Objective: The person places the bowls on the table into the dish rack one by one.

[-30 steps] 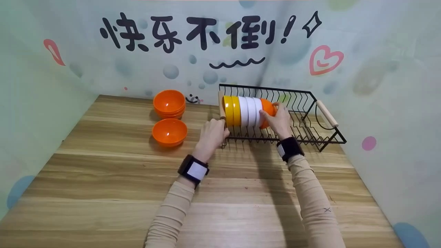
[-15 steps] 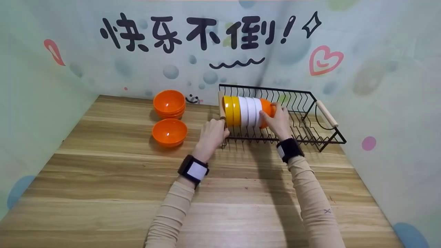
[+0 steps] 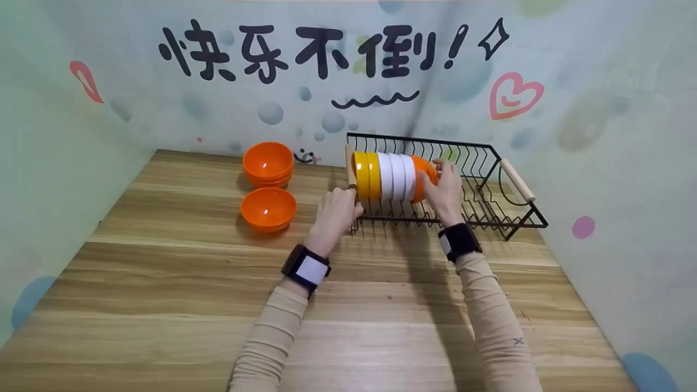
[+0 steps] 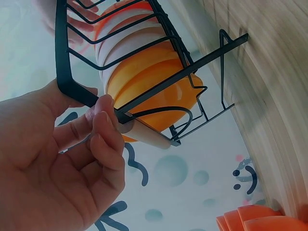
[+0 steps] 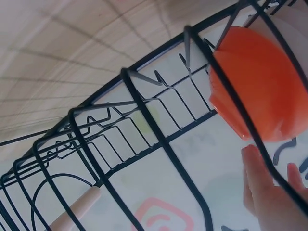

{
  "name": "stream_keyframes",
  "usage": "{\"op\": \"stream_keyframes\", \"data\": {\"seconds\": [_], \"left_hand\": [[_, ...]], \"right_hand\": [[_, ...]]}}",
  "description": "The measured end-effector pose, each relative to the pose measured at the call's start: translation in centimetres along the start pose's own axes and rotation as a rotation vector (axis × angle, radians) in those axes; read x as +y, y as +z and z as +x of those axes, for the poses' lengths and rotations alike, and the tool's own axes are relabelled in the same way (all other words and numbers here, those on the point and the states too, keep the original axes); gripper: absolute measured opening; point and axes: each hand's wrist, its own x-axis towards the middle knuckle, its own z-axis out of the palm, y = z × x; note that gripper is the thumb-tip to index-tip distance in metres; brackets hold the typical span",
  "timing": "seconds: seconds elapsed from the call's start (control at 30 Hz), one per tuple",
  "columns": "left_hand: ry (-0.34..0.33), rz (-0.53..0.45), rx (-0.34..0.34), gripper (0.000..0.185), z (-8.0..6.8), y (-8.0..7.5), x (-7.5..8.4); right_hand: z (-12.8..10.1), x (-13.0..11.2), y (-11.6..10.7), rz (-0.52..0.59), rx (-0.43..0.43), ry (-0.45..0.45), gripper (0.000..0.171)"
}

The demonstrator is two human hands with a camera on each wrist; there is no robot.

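My left hand [image 3: 336, 209] grips the front left corner of a black wire dish rack [image 3: 512, 222], thumb and fingers around the frame in the left wrist view. Inside the rack, a row of bowls stands on edge: yellow bowls [image 3: 360, 175], white bowls [image 3: 396, 177], then an orange bowl [image 3: 420, 164] at the right end. My right hand [image 3: 445, 190] is at that orange bowl, thumb on its near side and fingers by its base. In the right wrist view, straight fingers [image 5: 257, 168] reach right up to the edge of the bowl's base.
Left of the rack, a stack of orange bowls [image 3: 268, 160] stands near the back wall, with another orange bowl [image 3: 268, 209] in front of it. Wooden handles [image 3: 516, 179] cap the rack's ends. The wooden table [image 3: 163, 283] meets printed cloth walls at the back and sides.
My right hand has slid slightly right over the orange bowl, its thumb backing off the white bowls' edge, so more orange shows. The bowls and my left hand have stayed in place.
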Motion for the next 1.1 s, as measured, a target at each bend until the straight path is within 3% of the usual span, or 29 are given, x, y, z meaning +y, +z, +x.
{"op": "stream_keyframes", "data": {"seconds": [0.13, 0.27, 0.47, 0.7, 0.8, 0.93, 1.03, 1.1], "left_hand": [[0.003, -0.008, -0.009, 0.02, 0.1, 0.0, 0.1], [0.0, -0.021, -0.014, 0.02, 0.1, -0.1, 0.1], [-0.031, -0.017, -0.047, 0.023, 0.1, -0.3, 0.3], [-0.048, 0.07, -0.029, 0.031, -0.1, -0.3, 0.3], [-0.108, 0.102, -0.047, 0.042, -0.1, -0.5, -0.1], [-0.243, 0.176, -0.077, 0.056, -0.2, -1.1, -0.9], [-0.343, 0.229, -0.075, 0.05, -0.3, -1.6, -1.7], [-0.403, 0.243, -0.086, 0.036, -0.3, -1.8, -2.2]], "right_hand": [[-1.2, 0.0, -0.1, 0.084, 0.041, -0.046, 0.038], [-2.6, 0.0, 0.3, 0.102, 0.057, -0.098, 0.03], [-4.1, 0.1, 0.8, -0.009, -0.003, -0.221, 0.017], [-4.5, 0.2, 0.9, -0.093, -0.042, -0.241, 0.016], [-4.5, 0.2, 0.9, -0.108, -0.05, -0.241, 0.016], [-4.4, 0.2, 0.9, -0.111, -0.063, -0.241, 0.016], [-4.4, 0.1, 0.8, -0.111, -0.077, -0.234, 0.016], [-4.4, 0.1, 0.7, -0.105, -0.083, -0.227, 0.016]]}}
